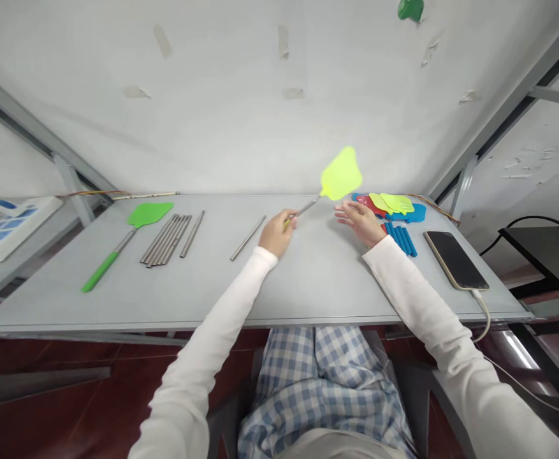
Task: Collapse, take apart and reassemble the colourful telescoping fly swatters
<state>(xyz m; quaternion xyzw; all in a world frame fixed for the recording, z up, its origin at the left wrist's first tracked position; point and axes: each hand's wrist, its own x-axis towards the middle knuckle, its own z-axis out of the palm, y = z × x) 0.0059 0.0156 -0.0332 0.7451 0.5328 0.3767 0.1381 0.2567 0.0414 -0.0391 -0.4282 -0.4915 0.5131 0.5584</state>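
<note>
My left hand [277,234] is closed around the handle of a yellow-green fly swatter [342,173]. Its metal rod slants up to the right, and the flat head is raised in front of the wall. To the right of the rod, my right hand [361,223] has its fingers apart and holds nothing. Close beyond it lie a pile of yellow, red and blue swatter heads [409,213] and several blue handle tubes [402,240]. A single metal rod [248,238] rests on the table left of my left hand.
Several metal rods [166,241] lie side by side on the grey table [308,296], with another rod [192,234] beside them. A green fly swatter [111,258] is at the left. A phone [456,260] with a white cable lies at the right. Metal frame posts flank the table.
</note>
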